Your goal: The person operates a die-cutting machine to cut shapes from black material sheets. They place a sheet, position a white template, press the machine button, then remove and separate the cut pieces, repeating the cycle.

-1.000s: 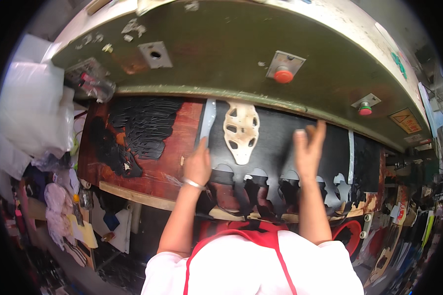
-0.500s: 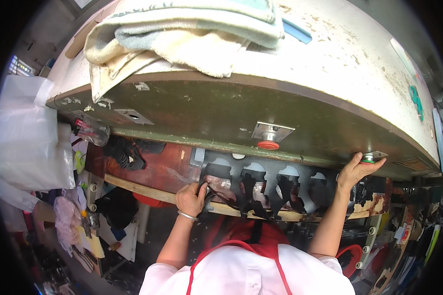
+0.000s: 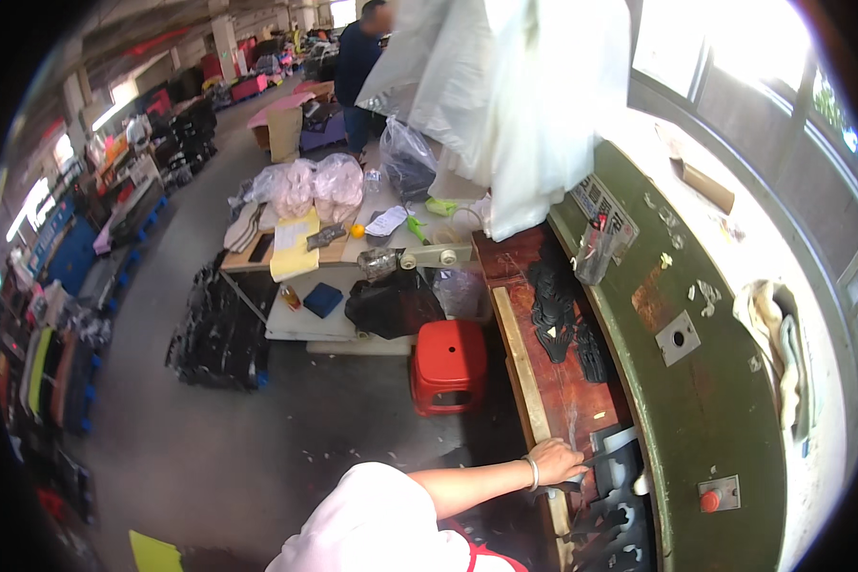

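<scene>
My left hand (image 3: 557,463) reaches across to the red-brown work surface (image 3: 596,398), a bracelet at its wrist. Its fingers are closed at the near corner of a black sheet (image 3: 620,496) with curved cut-outs. Their tips are partly hidden, and the sheet runs off toward the lower edge. Farther along the same surface lies a loose pile of black cut pieces (image 3: 551,305). My right hand is out of the picture.
A green machine panel (image 3: 658,381) with a red button (image 3: 710,500) rises along the right. A red stool (image 3: 451,348) stands beside the bench. Clear plastic sheeting (image 3: 534,105) hangs beyond, near a cluttered table (image 3: 334,250). Another person (image 3: 353,71) stands at the back.
The view has swung left, bringing in the stool, side table and workshop. My right hand, earlier at a green button under the panel edge, has left the picture. My left hand stays at the sheet's corner.
</scene>
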A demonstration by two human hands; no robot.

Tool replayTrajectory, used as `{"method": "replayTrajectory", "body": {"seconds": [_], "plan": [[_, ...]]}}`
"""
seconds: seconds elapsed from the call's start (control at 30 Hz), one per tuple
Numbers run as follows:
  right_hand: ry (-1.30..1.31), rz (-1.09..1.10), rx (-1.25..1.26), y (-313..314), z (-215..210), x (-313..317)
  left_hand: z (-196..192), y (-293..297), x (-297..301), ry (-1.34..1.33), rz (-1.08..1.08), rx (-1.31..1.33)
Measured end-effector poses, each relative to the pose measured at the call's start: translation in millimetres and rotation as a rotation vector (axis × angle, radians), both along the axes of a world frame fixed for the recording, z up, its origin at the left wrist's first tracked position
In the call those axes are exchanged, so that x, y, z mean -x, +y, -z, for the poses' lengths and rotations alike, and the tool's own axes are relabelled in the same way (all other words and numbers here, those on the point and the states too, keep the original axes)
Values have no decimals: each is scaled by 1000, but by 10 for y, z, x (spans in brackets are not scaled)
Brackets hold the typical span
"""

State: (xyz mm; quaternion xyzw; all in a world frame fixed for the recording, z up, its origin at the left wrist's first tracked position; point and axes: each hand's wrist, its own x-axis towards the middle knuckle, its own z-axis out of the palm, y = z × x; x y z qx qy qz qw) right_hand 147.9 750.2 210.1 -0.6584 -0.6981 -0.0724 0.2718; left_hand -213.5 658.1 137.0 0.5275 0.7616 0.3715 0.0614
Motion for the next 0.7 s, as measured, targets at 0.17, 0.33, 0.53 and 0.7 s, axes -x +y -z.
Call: {"method": "replayTrajectory", "body": {"seconds": [0.17,0.33,0.53,0.7], "plan": [[-4,-33,37,-1,172,146,-7,-288,-101,-6,-33,6],[93,-8,-58,-56,-29,-60,38,-758,-103,-41,44,-11],[552,-374,263,-293,-406,778,-248,-1404,-91,-130,111,250],[-377,-412,394,-809,290,1905,-173,-1921,-131,-126,112,288]]}}
